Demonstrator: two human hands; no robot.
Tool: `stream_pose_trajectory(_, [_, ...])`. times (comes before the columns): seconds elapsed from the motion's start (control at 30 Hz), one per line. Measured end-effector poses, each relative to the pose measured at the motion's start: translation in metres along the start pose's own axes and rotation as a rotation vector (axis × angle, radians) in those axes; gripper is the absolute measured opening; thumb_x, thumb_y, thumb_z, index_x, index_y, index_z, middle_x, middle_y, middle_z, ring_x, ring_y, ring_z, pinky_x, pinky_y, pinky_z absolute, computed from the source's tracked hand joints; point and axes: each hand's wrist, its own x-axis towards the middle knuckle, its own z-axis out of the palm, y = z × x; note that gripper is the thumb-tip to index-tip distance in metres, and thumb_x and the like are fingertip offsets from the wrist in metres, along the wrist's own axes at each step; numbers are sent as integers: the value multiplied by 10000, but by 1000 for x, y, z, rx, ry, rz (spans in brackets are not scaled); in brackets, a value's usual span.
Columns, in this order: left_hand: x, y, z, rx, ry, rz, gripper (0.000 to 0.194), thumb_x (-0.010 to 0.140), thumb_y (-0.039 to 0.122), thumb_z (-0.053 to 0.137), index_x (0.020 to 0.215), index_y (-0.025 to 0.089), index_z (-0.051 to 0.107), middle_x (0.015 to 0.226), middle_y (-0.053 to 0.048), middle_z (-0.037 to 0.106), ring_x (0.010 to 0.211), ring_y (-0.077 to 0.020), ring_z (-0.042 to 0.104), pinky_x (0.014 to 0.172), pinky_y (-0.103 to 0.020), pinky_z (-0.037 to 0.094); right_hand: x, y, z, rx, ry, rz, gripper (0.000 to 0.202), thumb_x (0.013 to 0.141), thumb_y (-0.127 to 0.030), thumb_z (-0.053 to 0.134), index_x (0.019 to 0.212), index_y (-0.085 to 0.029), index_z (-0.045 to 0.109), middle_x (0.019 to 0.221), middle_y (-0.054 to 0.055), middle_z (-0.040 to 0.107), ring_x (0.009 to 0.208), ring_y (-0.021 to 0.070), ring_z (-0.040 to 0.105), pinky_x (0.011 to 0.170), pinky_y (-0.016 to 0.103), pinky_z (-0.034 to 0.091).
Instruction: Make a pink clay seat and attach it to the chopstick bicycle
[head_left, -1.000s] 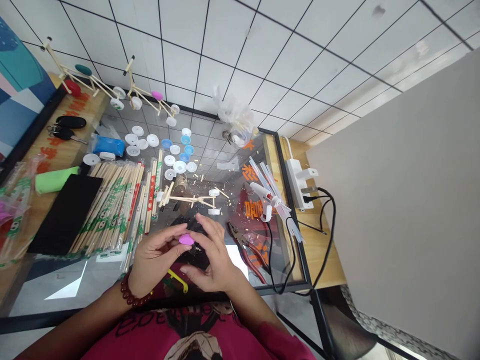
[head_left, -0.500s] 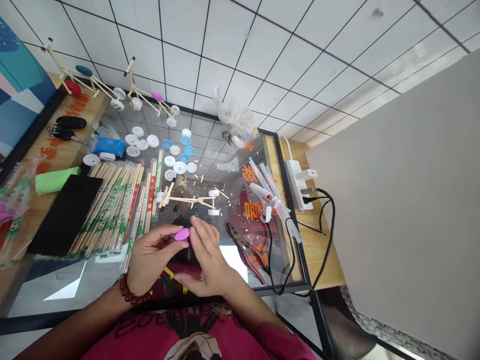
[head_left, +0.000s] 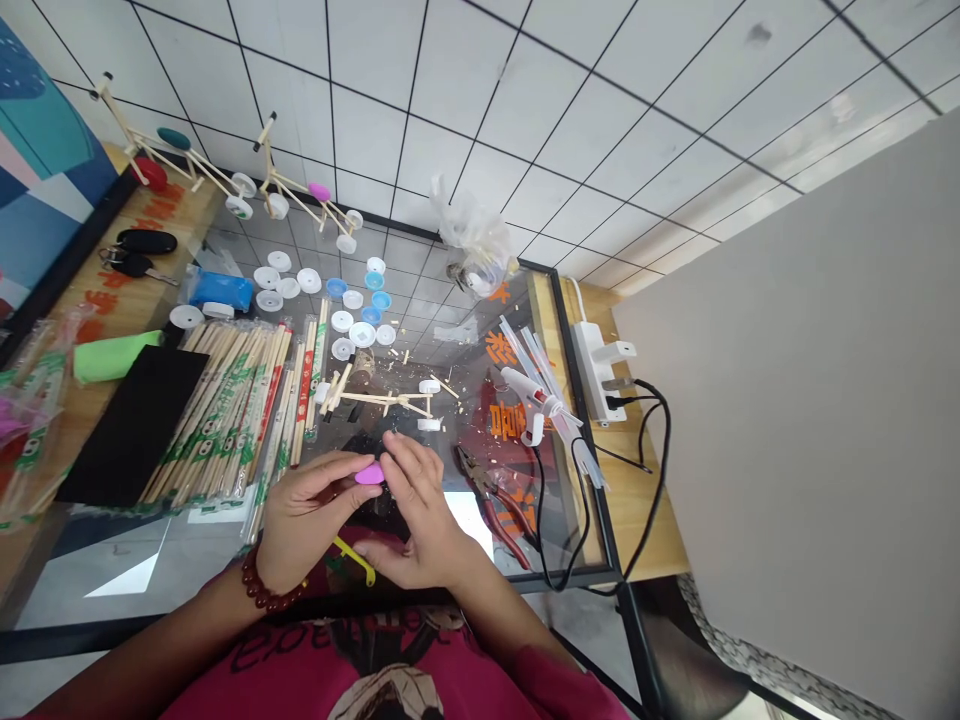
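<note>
My left hand [head_left: 304,515] pinches a small oval piece of purple modelling clay [head_left: 369,474] between thumb and forefinger. The fingers of my right hand [head_left: 417,512] are stretched out and touch the clay's right edge; its thumb stands apart, lower down. Under the hands lies a yellow strip-like thing [head_left: 356,561], partly hidden, its kind unclear. Just beyond my fingers, a small stick tricycle frame [head_left: 382,400] with white bottle-cap wheels rests on the glass tabletop.
Wrapped chopsticks [head_left: 225,420] and a black sheet [head_left: 135,425] lie left. Bottle caps [head_left: 364,333] are scattered behind. Pliers [head_left: 491,500], a hot glue gun [head_left: 534,395], glue sticks [head_left: 525,345] and a power strip [head_left: 598,370] are right. Finished stick tricycles [head_left: 315,200] stand at the back.
The purple clay has tilted and shifted slightly right and down between my fingers. Both hands stay in nearly the same place.
</note>
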Motion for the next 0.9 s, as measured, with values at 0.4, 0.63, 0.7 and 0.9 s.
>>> stream_pose_trajectory(0.4, [-1,4,1,28,-16,70,255,736,162,816,966,270,803,925,-5,790,767,-127,736,707,-179,608,2,2,1,12,43,-3,937,874,-447,601,1602,-211,61,1601,187,321,1462,322,357,1122,548,354])
stream_pose_trajectory(0.63, [3,4,0,22,-179,147,259,783,153,778,1012,272,799,886,-14,775,780,-125,726,734,-187,592,6,-1,-6,76,238,28,525,893,-206,643,1394,-286,505,1124,75,725,1054,226,665,997,456,454])
stream_pose_trajectory(0.7, [2,4,0,7,-168,126,292,769,169,794,1044,269,793,910,-26,776,777,-132,726,716,-194,596,6,-1,-8,104,254,53,426,896,-191,639,1306,-284,574,1051,59,743,981,215,683,983,458,451])
stream_pose_trajectory(0.9, [-2,0,1,-112,-173,10,328,759,183,801,1073,279,785,893,-21,777,692,-123,716,645,-195,603,7,0,-9,337,260,166,297,897,-197,661,1183,-276,639,977,50,738,921,204,689,928,438,498])
